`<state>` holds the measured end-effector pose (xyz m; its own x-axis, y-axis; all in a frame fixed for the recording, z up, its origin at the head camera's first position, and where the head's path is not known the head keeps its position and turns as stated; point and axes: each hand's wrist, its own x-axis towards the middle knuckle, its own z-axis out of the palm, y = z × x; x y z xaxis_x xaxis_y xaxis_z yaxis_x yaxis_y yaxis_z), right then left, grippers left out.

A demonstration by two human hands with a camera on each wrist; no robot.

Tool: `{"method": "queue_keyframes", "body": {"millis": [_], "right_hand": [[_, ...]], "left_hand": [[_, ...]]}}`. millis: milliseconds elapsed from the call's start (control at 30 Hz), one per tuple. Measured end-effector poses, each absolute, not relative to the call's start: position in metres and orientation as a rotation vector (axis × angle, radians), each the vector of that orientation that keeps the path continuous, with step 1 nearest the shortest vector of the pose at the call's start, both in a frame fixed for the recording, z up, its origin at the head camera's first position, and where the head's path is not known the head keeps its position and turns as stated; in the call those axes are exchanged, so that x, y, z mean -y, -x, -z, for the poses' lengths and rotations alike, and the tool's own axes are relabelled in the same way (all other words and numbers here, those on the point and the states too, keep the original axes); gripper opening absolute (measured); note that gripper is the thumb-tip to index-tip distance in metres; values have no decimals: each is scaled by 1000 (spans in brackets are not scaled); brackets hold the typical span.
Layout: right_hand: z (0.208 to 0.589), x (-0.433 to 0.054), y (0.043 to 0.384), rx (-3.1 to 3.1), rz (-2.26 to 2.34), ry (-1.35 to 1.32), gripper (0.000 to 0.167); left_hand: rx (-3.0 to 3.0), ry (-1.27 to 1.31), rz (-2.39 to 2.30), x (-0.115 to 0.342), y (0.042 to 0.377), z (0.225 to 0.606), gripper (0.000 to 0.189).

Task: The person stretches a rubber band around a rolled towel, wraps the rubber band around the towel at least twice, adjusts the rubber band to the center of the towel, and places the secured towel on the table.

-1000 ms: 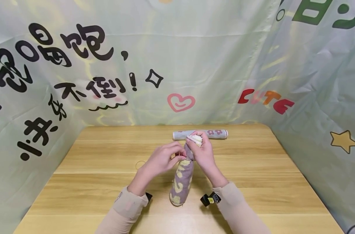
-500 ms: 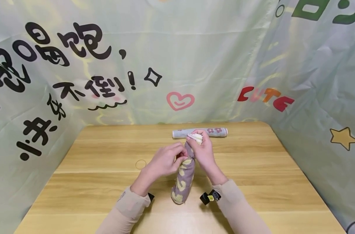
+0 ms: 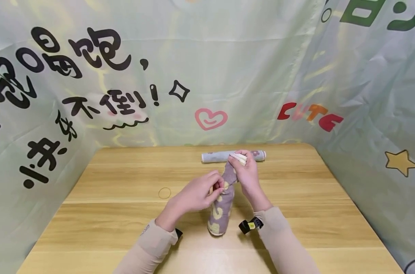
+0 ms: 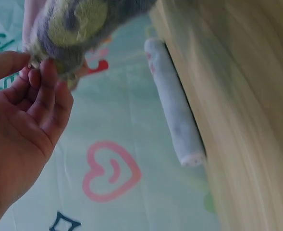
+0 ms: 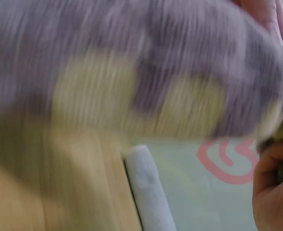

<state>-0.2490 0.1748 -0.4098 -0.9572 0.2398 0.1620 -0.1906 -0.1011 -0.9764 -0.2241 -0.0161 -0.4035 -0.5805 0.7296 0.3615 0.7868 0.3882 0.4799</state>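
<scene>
A soft purple towel roll with yellow patches [image 3: 221, 213] bends over the middle of the wooden desk [image 3: 108, 224], its lower end toward the near edge. The right hand [image 3: 247, 173] grips its upper end; the left hand [image 3: 200, 190] pinches the bend, fingertips together. This looks like working at that bend — next calls for a firm right grip. A thin tan ring-shaped band [image 3: 159, 193] lies left, well apart.

makeshift-looking booth, home or studio, can't really tell, printed cloth [image 3: 248, 68] hung round a wooden table [image 3: 125, 182], pink heart [image 3: 211, 122], "CUTE" lettering [image 3: 312, 115]
</scene>
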Motion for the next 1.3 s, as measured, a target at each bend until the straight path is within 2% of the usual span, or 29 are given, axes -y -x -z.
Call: {"method": "queue_keyframes", "body": {"millis": [133,333,467,633,800,967,1300], "right_hand": [[409,-179,246,2003,-2047,-138,31],[405,-190,243,2175,-1912,-606,63],[402,-197,243,2093,-2019,-924,73],[399,-196,241,2024,-2012,-1044,64],[400,-191,240,2032,-1928,-908,47],[401,-191,240,1964,-1975,-797,37],[399,-196,241,1969,-1968,-777,28]], "left_hand": [[2550,1360,1057,28,231,403,7],[2539,1333,1272,46,243,403,5],[2480,1356,1546,54,248,403,5],[2455,1256,1709,58,251,402,10],[2505,1205,1658,56,251,402,10],[2437,1158,1542,54,248,400,7],[2103,1174,1271,38,240,397,10]]}}
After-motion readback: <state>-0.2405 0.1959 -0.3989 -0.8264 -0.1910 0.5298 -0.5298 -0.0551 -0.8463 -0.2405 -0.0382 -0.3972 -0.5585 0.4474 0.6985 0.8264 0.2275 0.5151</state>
